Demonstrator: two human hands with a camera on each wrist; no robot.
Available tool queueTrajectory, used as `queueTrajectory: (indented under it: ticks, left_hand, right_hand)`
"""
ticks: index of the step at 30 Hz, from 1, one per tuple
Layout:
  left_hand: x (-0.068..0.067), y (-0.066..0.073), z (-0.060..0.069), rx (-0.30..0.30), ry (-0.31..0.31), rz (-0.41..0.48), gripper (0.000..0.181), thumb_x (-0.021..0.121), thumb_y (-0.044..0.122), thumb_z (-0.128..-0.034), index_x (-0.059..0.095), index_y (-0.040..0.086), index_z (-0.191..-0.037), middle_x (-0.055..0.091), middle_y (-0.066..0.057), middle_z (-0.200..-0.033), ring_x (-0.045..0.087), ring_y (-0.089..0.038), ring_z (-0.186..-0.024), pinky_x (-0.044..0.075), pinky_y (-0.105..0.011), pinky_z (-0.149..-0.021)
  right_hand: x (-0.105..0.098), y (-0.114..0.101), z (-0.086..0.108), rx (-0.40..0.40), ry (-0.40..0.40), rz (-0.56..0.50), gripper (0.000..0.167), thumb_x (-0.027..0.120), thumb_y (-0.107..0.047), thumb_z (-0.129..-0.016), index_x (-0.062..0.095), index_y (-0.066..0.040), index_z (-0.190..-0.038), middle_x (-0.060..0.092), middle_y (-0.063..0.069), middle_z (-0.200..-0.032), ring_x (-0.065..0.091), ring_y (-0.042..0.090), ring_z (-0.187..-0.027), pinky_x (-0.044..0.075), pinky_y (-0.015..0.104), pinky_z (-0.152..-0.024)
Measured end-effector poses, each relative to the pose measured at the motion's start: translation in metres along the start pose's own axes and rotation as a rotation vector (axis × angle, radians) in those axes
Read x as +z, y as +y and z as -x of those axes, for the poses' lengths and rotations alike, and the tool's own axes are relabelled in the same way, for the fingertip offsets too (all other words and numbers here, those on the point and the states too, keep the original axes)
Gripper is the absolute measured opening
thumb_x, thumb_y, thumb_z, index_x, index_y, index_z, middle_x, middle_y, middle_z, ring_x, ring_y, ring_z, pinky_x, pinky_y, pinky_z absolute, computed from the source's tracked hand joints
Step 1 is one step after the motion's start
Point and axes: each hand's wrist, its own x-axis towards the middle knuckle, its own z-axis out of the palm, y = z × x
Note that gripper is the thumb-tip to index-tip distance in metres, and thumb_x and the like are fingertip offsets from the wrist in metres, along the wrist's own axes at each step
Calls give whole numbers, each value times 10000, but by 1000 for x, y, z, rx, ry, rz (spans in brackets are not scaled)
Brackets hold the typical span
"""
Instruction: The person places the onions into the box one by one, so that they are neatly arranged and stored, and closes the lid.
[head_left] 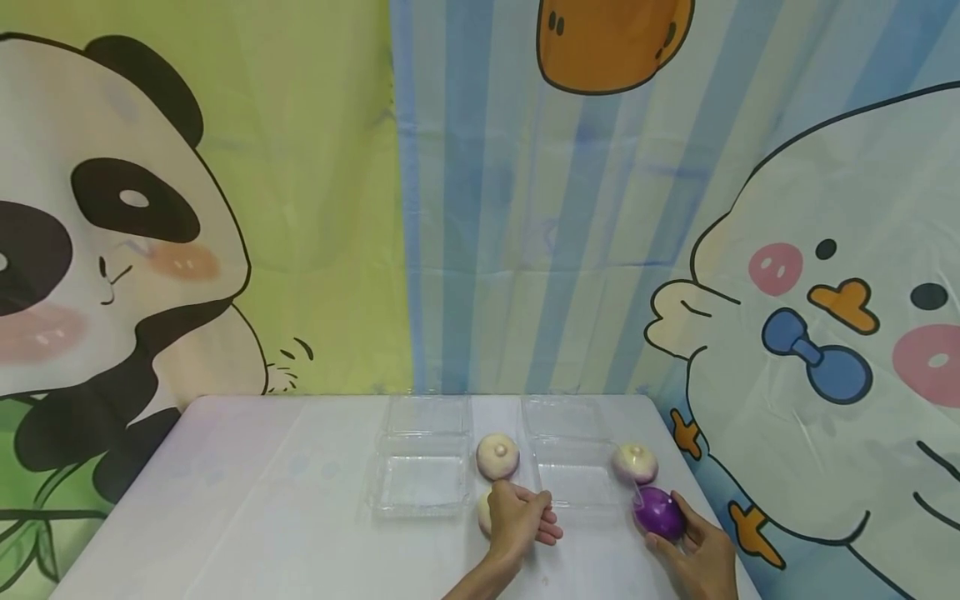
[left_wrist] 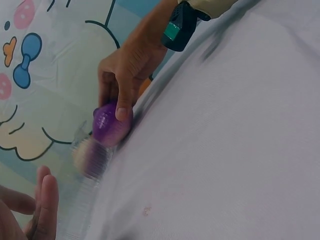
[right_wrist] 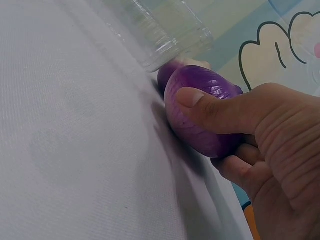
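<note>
Onion [head_left: 660,513]: glossy, rounded | right fingers [right_wrist: 237,170]: gripping it | box [head_left: 576,481]: clear plastic

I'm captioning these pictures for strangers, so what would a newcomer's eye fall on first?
In the head view, the huge cartoon panda at the left and the white cartoon bird at the right would likely draw the eye first. Next comes the glossy purple onion in the right hand's grip, near the right edge of the white tabletop, its deep colour standing out.

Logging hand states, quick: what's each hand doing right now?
Left hand: open, holding nothing.
Right hand: closed, holding the purple onion.
</note>
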Motion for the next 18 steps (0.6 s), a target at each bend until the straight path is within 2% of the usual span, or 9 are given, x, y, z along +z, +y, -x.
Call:
queueTrajectory:
  ticks: [18]
  left_hand:
    - [-2, -7, 1, 3, 15, -70, 176, 709, 1, -954, 710, -156, -875, 741, -110, -597, 750, -255, -478, 656, -360, -467]
  right_hand:
    - [-2, 0, 1, 43, -18, -10, 961, 1010, -231, -782, 516, 66, -1551, 505, 337, -1560, 559, 561, -1398, 514, 577, -1078]
